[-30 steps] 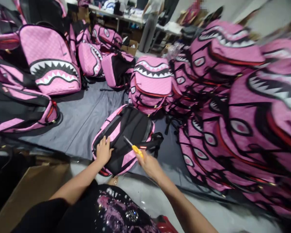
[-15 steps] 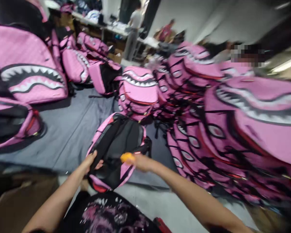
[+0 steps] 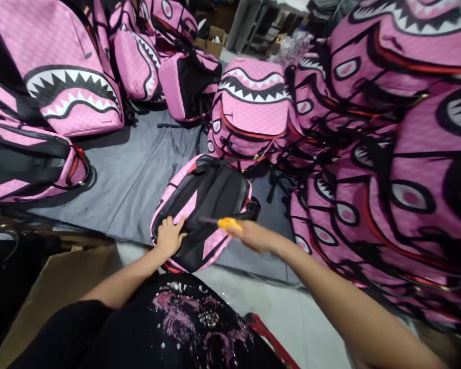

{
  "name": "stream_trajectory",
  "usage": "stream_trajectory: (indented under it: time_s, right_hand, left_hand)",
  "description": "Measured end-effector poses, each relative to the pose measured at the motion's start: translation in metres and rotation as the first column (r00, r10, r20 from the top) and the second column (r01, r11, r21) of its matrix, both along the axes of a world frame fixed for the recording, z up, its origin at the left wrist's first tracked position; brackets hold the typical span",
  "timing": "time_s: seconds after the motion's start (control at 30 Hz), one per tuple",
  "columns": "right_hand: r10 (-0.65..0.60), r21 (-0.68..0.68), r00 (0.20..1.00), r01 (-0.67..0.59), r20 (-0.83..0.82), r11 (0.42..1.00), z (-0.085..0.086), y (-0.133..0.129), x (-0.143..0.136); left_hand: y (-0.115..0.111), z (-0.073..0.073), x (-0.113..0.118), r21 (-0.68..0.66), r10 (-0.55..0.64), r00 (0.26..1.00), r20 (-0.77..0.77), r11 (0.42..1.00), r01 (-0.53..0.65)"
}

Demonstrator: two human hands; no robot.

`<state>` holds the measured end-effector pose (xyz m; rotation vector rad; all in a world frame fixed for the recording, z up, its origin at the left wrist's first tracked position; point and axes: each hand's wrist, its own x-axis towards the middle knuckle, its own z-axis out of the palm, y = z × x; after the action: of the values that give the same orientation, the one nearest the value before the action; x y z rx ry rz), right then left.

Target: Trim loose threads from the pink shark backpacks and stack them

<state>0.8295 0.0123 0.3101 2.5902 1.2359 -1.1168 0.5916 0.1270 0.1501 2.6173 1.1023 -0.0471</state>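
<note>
Backpack (image 3: 203, 205) lies on open grey mat (image 3: 130, 174) ringed by piles, left hand (image 3: 169, 237) flat on its near edge, right hand (image 3: 253, 237) grip clamped on yellow-handled tool (image 3: 223, 223).

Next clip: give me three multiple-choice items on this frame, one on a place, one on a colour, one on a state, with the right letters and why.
1. Where does the left hand rest?
A. on the near end of the backpack lying on the grey sheet
B. on the cardboard
C. on the big stack at the right

2. What colour is the handle of the tool in the right hand?
A. red
B. yellow
C. green

3. How does that backpack lie?
A. shark face up
B. standing upright
C. black back panel and straps up

Answers:
1 A, the left hand's fingers spread on the backpack's near end.
2 B, a yellow handle sticks out of the right hand, with a thin dark tip over the backpack.
3 C, the black panel faces the camera and no shark face shows.
</note>
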Motion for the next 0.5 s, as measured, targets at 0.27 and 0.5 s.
stream_trajectory:
  time_s: [0.27, 0.5]
  right_hand:
    - [-0.159, 0.062, 0.970, 0.150, 0.181, 0.987, 0.014, -0.065, 0.010]
    - [-0.370, 0.244, 0.925, 0.341, 0.086, 0.908, 0.002, -0.161, -0.013]
  left_hand:
    - [-0.071, -0.004, 0.032, -0.003, -0.330, 0.924, 0.194, 0.941, 0.337]
    - [-0.058, -0.026, 0.043, -0.677, 0.232, 0.852, 0.470, 0.714, 0.179]
